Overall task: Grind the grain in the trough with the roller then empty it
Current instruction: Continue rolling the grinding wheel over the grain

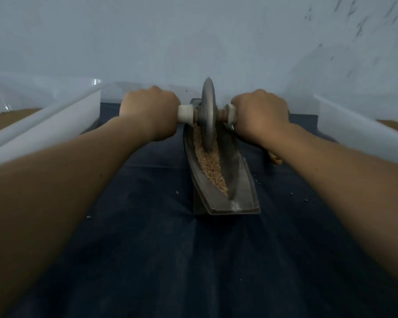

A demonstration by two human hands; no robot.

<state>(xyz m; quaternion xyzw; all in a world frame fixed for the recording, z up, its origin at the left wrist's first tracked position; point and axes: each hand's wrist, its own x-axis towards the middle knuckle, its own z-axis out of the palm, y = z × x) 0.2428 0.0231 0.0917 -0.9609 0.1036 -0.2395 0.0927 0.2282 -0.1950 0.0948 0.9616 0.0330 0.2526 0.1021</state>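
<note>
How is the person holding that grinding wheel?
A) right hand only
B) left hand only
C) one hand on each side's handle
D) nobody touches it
C: the left hand and right hand each grip a handle end on either side of the wheel, which stands in the grain in the trough.

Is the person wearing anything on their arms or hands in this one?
No. The left hand and right hand are bare, with no gloves or watch showing. The left forearm and right forearm are bare too, no sleeve in view.
</note>
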